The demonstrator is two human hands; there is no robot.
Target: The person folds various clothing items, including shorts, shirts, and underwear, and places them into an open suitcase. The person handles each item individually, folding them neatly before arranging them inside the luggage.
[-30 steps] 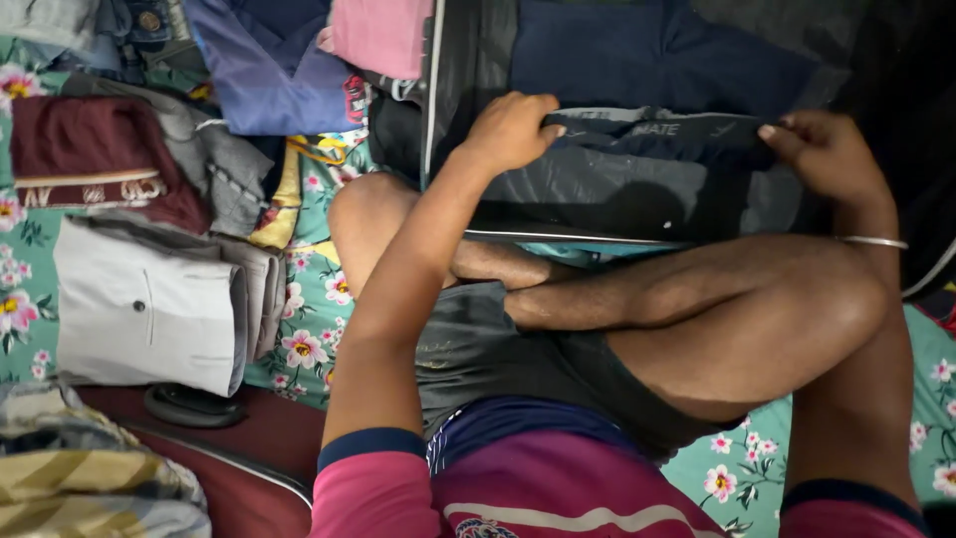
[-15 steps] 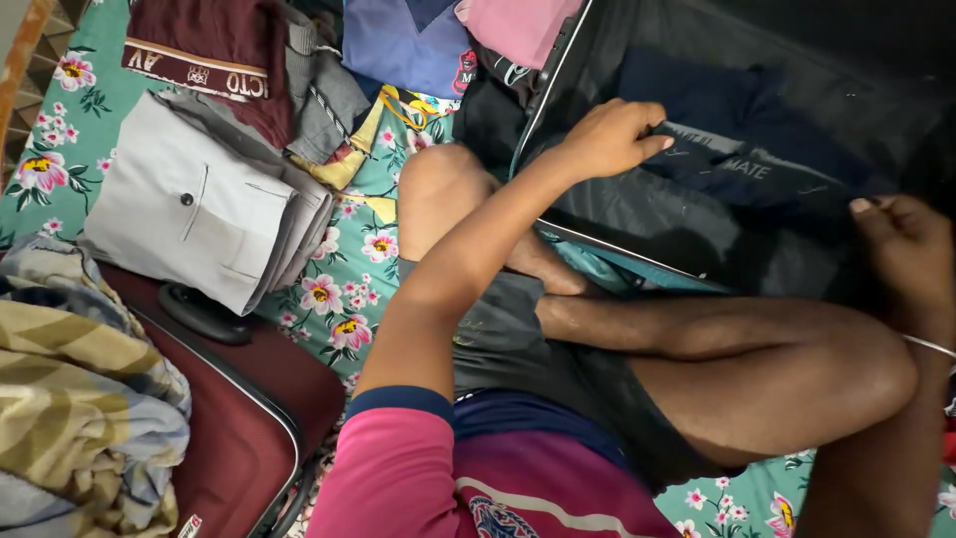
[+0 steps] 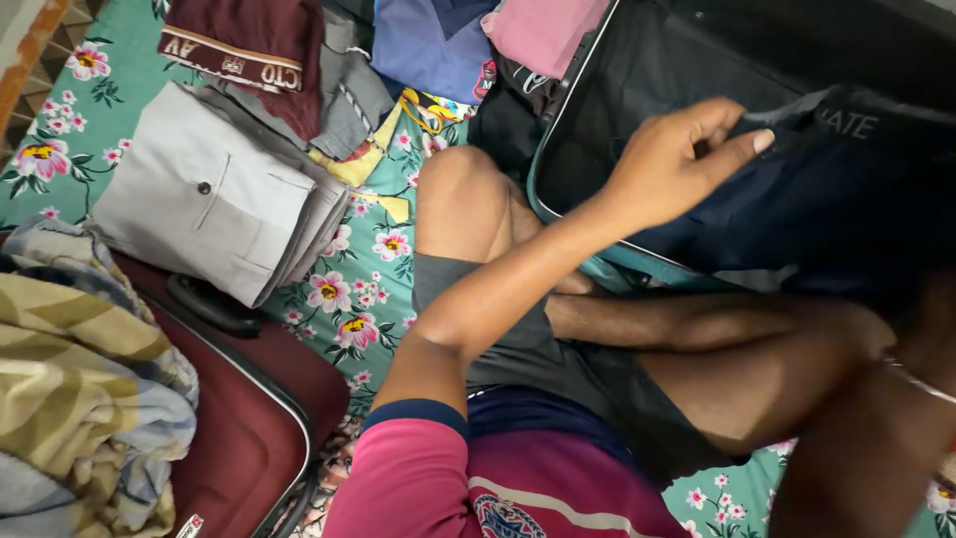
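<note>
Gripping a dark navy garment [image 3: 797,189] at its grey waistband, the left hand [image 3: 677,159] pinches soft cloth inside the open black suitcase [image 3: 637,60] at the bedsheet's far right. The right hand is hidden beyond the knee; its grasp cannot be told. Folded grey trousers [image 3: 209,214] lie near the far-left corner, maroon cloth [image 3: 249,45] with a pale lettered band beyond them. A closed maroon suitcase [image 3: 239,418] sits alongside on the left.

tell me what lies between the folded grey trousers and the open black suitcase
In the head view, the person's bent knee and a strip of floral sheet lie between the grey trousers and the black suitcase.
</note>
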